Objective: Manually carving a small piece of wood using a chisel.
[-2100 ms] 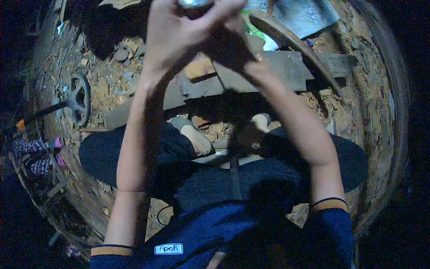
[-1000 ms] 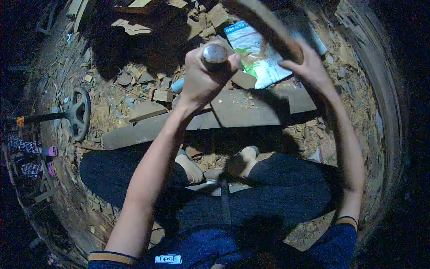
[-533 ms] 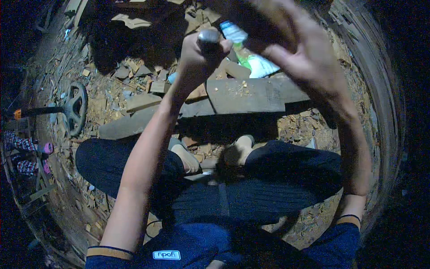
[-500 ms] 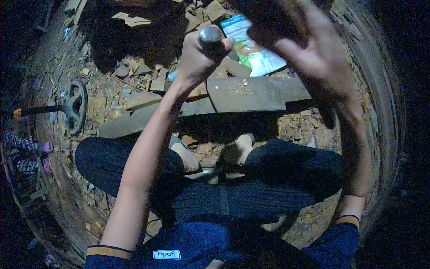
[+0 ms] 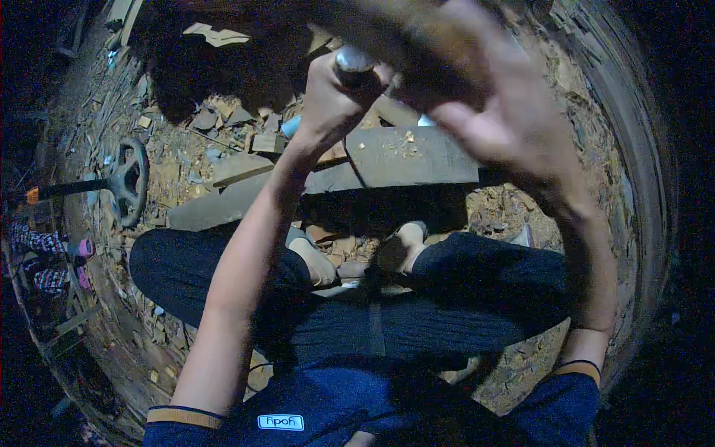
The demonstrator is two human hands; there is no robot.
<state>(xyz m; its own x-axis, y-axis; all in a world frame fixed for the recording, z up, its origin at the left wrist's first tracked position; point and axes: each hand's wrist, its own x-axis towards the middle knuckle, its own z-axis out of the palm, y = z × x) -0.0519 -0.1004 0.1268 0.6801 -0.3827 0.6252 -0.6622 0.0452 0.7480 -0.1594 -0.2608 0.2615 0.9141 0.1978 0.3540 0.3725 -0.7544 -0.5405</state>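
Observation:
My left hand point(image 5: 334, 97) is closed round an upright tool whose round metal end point(image 5: 354, 59) shows above the fist; its lower part is hidden. At upper right, my right hand point(image 5: 499, 112) curls about a brown, wooden-looking piece point(image 5: 424, 33), smeared by motion and reaching over beside the metal end. Below both hands lies a grey wooden plank point(image 5: 410, 160) with a few pale chips point(image 5: 408, 137) on top. My bare feet point(image 5: 316, 264) rest on the near side of the plank.
Wood scraps point(image 5: 223, 112) litter the ground round the plank. A wheel with spokes point(image 5: 130, 182) on a dark shaft lies at the left. Pink footwear and checked cloth point(image 5: 52, 257), seemingly another person's, show at the far left. A dark mass point(image 5: 216, 59) fills the upper left.
My right hand and the brown piece have swung left and toward the metal end, now covering most of the printed bag. My left hand has hardly moved.

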